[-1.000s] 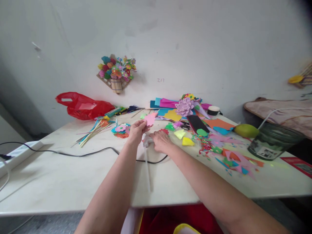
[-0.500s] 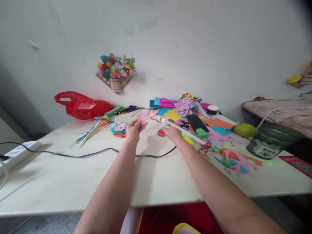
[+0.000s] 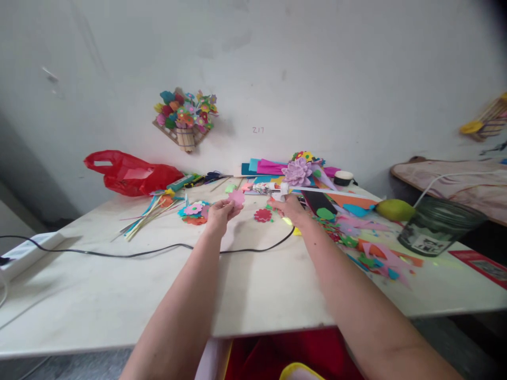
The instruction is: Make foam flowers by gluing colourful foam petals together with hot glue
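The left grip [image 3: 222, 215] has a pink flower cutout [image 3: 236, 199] pinched tight, jutting out beyond it over the table [image 3: 138, 295]; the right grip [image 3: 292, 209] is wrapped around a glue gun [image 3: 272, 187]. Rightward stands a glass jar [image 3: 439, 227], contents unclear to me; on the wall [image 3: 356, 79], a bamboo holder [image 3: 185, 139] carries colourful flowers [image 3: 198, 113].
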A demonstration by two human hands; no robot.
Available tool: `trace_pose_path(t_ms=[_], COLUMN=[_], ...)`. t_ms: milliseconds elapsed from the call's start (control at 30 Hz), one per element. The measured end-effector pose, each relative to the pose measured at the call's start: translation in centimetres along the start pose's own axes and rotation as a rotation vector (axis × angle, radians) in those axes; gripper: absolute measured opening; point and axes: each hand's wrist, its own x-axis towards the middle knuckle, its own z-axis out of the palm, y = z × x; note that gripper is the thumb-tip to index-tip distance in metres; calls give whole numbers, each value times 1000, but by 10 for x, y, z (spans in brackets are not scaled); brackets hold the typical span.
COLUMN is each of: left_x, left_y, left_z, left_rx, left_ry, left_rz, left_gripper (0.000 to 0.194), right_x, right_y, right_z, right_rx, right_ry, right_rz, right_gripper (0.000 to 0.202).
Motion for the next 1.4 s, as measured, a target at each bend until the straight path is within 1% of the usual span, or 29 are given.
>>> trace_pose_path(t_ms=[167,400,633,933,1133,1267,1400], left_x=[0,-1,-1,-2,-2,-3,-3], left_y=[0,0,0,1,1,1,1], left_z=[-1,-1,-1,0,1,1,1], left_rx=[6,86,103,111,113,123,129], left_ry=[-16,-56,-53,-48,-53,-58,-65], left_rz=[-9,-7,-9,-15,-23,-26,-22], left_gripper=[11,19,24,18,20,20,22], right_x=[-3,-15,-10,-9,-6,-6,-6], right_y=[-4,-21,-18,-16,-10,-11,-11], right_z=[0,2,3,4,5,5,5], right_rx=[-96,-209,-292,-324,-387,-422,-451], right_ry=[-43,-106,-89,-74,-27,-27,-19], right_rz=[-24,-13,-26,-72,-67,-95,-91], right_gripper=[29,29,35,31,33,33,32])
